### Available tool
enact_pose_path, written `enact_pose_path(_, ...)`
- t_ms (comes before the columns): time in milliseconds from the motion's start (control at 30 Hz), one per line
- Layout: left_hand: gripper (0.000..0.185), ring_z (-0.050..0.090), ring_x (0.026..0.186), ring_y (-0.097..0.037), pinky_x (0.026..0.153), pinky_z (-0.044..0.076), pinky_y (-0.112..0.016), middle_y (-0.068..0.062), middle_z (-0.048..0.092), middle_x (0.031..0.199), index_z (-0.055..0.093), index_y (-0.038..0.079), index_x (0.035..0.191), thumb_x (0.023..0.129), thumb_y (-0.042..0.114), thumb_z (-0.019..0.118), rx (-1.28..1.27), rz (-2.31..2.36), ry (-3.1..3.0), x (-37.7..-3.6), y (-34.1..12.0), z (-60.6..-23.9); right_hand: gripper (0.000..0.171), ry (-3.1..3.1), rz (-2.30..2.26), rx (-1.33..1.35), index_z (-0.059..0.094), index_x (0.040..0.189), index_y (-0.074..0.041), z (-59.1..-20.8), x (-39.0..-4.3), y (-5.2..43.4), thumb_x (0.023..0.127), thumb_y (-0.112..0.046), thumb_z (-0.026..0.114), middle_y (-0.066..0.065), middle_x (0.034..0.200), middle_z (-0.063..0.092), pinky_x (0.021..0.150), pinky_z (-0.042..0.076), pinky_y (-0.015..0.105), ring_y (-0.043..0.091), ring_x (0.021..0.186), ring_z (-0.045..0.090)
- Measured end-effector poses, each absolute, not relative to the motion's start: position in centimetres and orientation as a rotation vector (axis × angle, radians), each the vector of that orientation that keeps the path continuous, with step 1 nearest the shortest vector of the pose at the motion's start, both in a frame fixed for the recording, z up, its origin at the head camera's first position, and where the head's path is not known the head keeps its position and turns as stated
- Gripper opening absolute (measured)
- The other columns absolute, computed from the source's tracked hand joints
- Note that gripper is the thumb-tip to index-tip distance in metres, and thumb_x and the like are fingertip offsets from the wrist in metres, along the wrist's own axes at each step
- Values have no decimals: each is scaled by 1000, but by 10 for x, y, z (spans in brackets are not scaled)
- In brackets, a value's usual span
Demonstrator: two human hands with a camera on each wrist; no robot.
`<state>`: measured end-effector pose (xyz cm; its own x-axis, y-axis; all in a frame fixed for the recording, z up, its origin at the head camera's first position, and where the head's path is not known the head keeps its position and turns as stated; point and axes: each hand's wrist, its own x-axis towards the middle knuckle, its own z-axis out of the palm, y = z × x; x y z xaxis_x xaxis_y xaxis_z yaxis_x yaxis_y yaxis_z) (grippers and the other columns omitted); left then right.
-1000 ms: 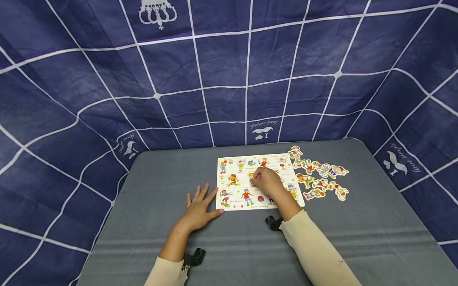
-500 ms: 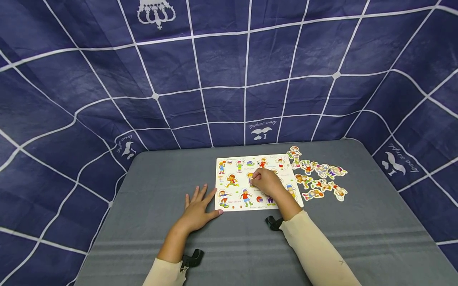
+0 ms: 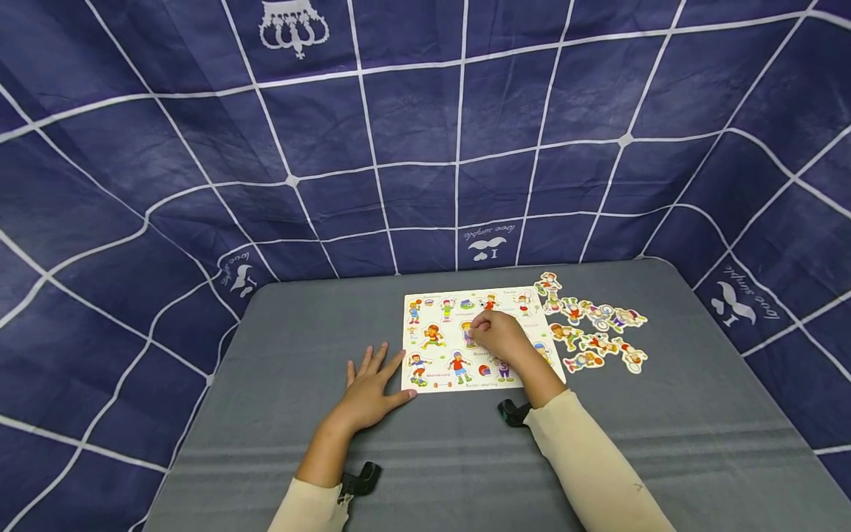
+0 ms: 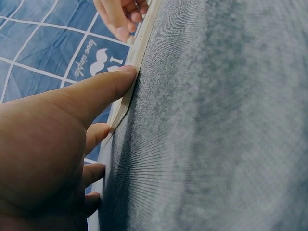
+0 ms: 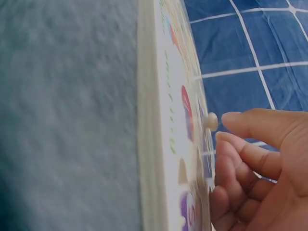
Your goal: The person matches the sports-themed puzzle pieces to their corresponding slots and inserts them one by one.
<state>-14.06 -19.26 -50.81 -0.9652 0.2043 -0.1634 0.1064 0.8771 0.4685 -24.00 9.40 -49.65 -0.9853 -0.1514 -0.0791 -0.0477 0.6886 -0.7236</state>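
Note:
A white pegged puzzle board (image 3: 432, 315) with sports figures lies on the grey table. My left hand (image 3: 366, 395) is spread at its left corner; in the left wrist view, the thumb (image 4: 108, 86) and one finger touch the board's edge. Over the board's middle, my right hand (image 3: 503, 340) is beside a purple-clad figure piece (image 3: 468, 336). The right wrist view shows a small round knob (image 5: 211, 121) standing up from the board. Thumb (image 5: 255, 122) and index finger are slightly apart from the knob, with nothing between them. The other right fingers are loosely bent.
Several loose figure pieces (image 3: 583, 360) lie in a cluster right of the board, some touching its edge. A blue curtain with white lines (image 3: 425, 192) stands behind the grey table (image 3: 425, 458). Black wrist mounts (image 3: 361, 479) stick out from both sleeves.
My right hand has drawn slightly right, off the middle figure piece, and more of that piece shows. The left hand stays at the board's corner.

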Motion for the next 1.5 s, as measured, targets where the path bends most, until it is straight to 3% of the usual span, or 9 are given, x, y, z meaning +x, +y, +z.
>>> enact_pose_path(233,83,0,159,-39,120,-6,-72,-11,14,171,34,32,159,89,65,65,253,702,2851,-141,-193,-509,16,2764,-1359,-194,72,105,-15,-491,-243,102,94,-26,70,2,93,68,79,48,32,16,83,61)
enact_pose_path(433,82,2,158,-41,119,-5,-73,-12,17,170,36,30,159,90,63,66,265,715,2862,-139,-192,-511,21,2708,-1585,-209,72,113,-15,-479,-233,111,95,-25,69,3,99,70,68,47,24,14,78,57)
enact_pose_path(633,81,2,158,-41,119,-5,-73,-12,17,170,36,31,158,90,62,66,267,720,2868,-139,-193,-511,25,2726,-1715,-201,72,117,-9,-475,-222,125,95,-20,69,8,103,73,65,46,19,7,76,59)
enact_pose_path(967,82,3,159,-40,119,-5,-73,-12,18,170,36,30,159,90,63,65,272,715,2875,-139,-194,-513,29,2711,-1730,-197,69,123,-9,-470,-212,146,98,-23,67,11,110,74,68,50,19,4,80,64)
enact_pose_path(1167,82,3,158,-41,119,-5,-73,-12,18,170,36,30,159,89,64,65,274,718,2876,-139,-194,-513,30,2716,-1759,-218,68,124,-4,-467,-205,161,99,-20,66,16,111,73,75,49,12,-2,85,62)
enact_pose_path(1500,82,2,158,-41,119,-5,-73,-12,18,170,36,30,158,89,64,65,270,722,2871,-139,-193,-511,32,2782,-1724,-158,69,123,-3,-471,-195,186,99,-25,67,18,110,71,75,48,9,-6,84,59)
